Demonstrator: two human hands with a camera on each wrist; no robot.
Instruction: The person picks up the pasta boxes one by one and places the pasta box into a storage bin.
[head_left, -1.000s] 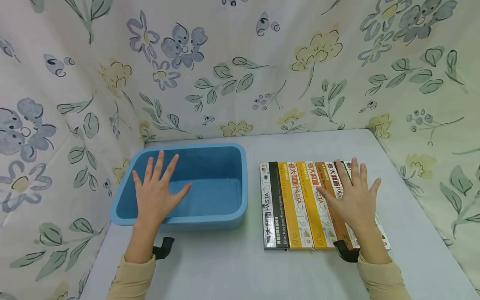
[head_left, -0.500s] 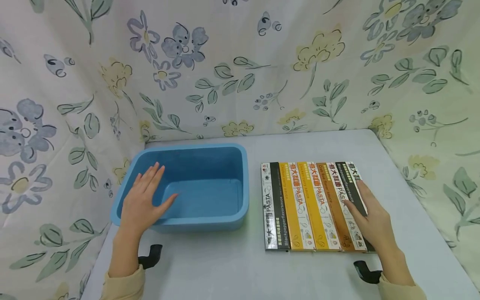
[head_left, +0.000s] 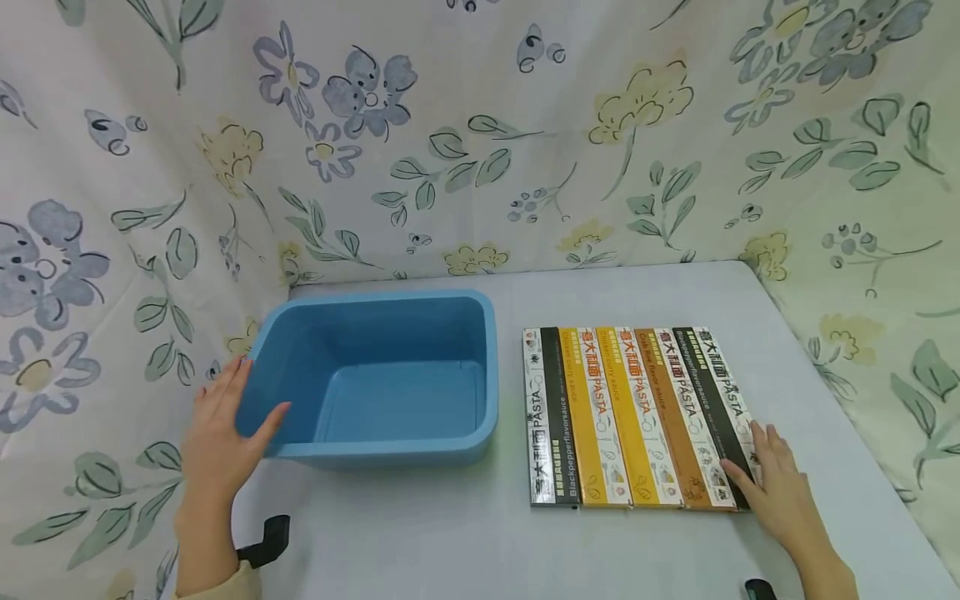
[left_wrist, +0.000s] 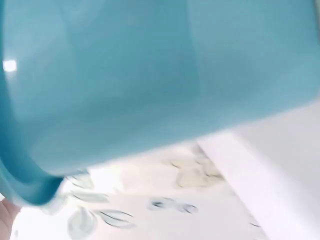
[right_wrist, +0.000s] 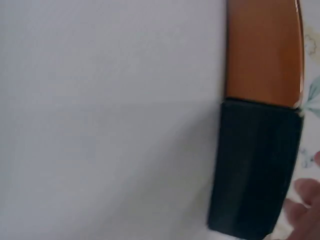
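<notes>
A blue plastic tub (head_left: 390,450) stands on the left of the table. My left hand (head_left: 221,442) is at its left end, fingers extended along the outside and thumb over the rim; whether it presses the tub is unclear. The tub's outer wall (left_wrist: 135,65) fills much of the left wrist view. On the right lies a row of several flat pasta boxes, side by side. My right hand (head_left: 787,496) is at the near end of the rightmost black-and-white pasta box (head_left: 712,396), thumb over its top and fingers reaching along its right side. Contact is hard to judge.
Left of it in the row come a brown pasta box (head_left: 675,417), yellow pasta boxes (head_left: 626,425) and another black-and-white pasta box (head_left: 551,417). Floral cloth (head_left: 480,125) hangs behind and beside the white table (head_left: 450,533). A strip of table separates tub and boxes.
Both hands have come down from above the tub and the boxes. The left moved left and nearer to the tub's end; the right moved right and nearer to the last box. Tub and boxes stayed put.
</notes>
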